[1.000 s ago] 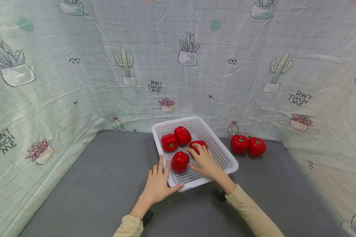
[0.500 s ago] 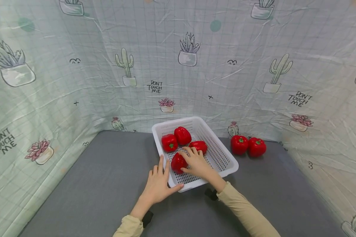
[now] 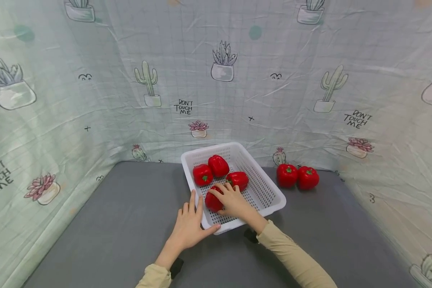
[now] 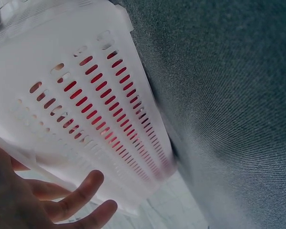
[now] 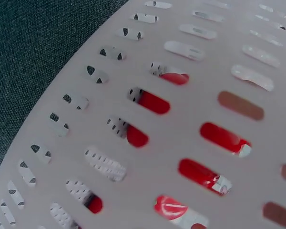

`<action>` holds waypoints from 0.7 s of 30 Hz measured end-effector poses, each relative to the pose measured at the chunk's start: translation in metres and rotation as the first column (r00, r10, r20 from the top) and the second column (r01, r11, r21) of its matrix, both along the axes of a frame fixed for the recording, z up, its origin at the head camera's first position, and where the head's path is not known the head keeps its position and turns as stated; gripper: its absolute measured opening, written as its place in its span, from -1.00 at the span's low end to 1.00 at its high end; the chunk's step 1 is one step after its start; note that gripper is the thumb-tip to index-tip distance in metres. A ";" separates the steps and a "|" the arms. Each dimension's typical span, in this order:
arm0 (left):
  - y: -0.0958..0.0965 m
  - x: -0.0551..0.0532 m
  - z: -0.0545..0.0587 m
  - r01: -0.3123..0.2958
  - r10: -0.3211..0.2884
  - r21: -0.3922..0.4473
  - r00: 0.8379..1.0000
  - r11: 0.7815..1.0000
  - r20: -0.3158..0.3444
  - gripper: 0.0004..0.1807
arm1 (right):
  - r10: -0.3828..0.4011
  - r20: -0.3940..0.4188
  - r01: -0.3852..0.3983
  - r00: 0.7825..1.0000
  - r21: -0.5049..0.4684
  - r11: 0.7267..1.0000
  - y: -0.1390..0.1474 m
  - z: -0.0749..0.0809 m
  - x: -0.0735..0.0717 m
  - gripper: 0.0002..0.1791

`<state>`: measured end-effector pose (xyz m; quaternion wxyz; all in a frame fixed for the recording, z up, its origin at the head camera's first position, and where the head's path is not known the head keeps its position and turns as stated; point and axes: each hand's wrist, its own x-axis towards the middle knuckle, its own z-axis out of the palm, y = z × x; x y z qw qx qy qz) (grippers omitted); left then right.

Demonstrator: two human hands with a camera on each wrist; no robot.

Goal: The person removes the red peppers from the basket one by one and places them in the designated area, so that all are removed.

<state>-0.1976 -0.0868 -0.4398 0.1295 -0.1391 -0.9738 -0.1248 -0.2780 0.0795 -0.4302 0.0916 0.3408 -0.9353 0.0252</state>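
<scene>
A white perforated plastic basket (image 3: 263, 202) holds several red bell peppers. My right hand (image 3: 236, 202) reaches over its front side and grips the nearest bell pepper (image 3: 213, 201), fingers curled over the top and thumb at the near side. Just behind those fingers lies another bell pepper (image 3: 238, 180) on its side. My left hand (image 3: 188, 227) rests at the basket's front left corner, fingers fairly straight along the left rim and thumb on the front rim. In the left wrist view, the left fingers (image 4: 81, 195) lie outside the basket wall (image 4: 28, 71). Through slots in the right wrist view, red pepper (image 5: 219, 136) shows.
Two bell peppers at the back left of the basket, one stem-forward (image 3: 203, 175) and one beside it (image 3: 219, 166), touch or nearly touch. Outside, two more bell peppers (image 3: 287, 176) stand on the grey tabletop (image 3: 129, 216) to the right. A cactus-print curtain (image 3: 187, 52) surrounds the table.
My right hand has moved left from the pepper on its side to the nearest pepper, and its fingers have come round it. The left hand stays on the rim. The head view has shifted slightly.
</scene>
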 end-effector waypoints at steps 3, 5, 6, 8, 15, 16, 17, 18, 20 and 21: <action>0.000 0.000 0.000 -0.003 0.003 0.007 1.000 1.000 0.013 0.07 | -0.019 0.004 0.019 1.000 -0.013 1.000 0.000 -0.001 0.001 -0.14; 0.000 0.000 0.000 -0.007 0.006 0.009 1.000 1.000 0.020 0.07 | -0.037 0.024 0.037 0.999 -0.029 0.999 0.000 0.000 0.001 -0.14; 0.000 0.000 0.001 -0.007 0.007 0.009 1.000 1.000 0.023 0.08 | -0.047 0.032 0.048 0.998 -0.032 0.998 0.000 0.000 0.002 -0.15; 0.001 0.000 0.001 -0.009 0.009 0.008 1.000 1.000 0.024 0.08 | -0.073 0.040 0.074 0.997 -0.026 0.997 0.000 0.000 0.002 -0.16; 0.000 0.002 0.001 -0.009 0.008 0.021 0.999 1.000 0.035 0.08 | -0.164 0.063 0.160 0.985 0.053 0.986 0.000 -0.002 0.001 -0.14; -0.001 0.002 0.001 -0.009 0.008 0.024 0.999 1.000 0.037 0.08 | -0.165 0.067 0.160 0.984 0.063 0.985 0.000 -0.002 0.001 -0.13; -0.001 0.002 0.001 -0.009 0.008 0.027 0.999 1.000 0.037 0.08 | -0.164 0.075 0.159 0.984 0.072 0.985 0.000 -0.002 0.001 -0.13; -0.001 0.002 0.001 -0.010 0.009 0.028 0.999 1.000 0.036 0.08 | -0.162 0.077 0.156 0.984 0.075 0.985 0.000 -0.001 0.002 -0.14; -0.001 0.002 0.001 -0.007 0.006 0.034 0.999 0.999 0.035 0.08 | -0.158 0.071 0.152 0.985 0.078 0.985 0.000 -0.001 0.003 -0.15; -0.001 0.002 0.001 -0.006 0.005 0.035 0.999 0.999 0.034 0.08 | -0.156 0.062 0.151 0.986 0.081 0.985 0.001 -0.001 0.003 -0.16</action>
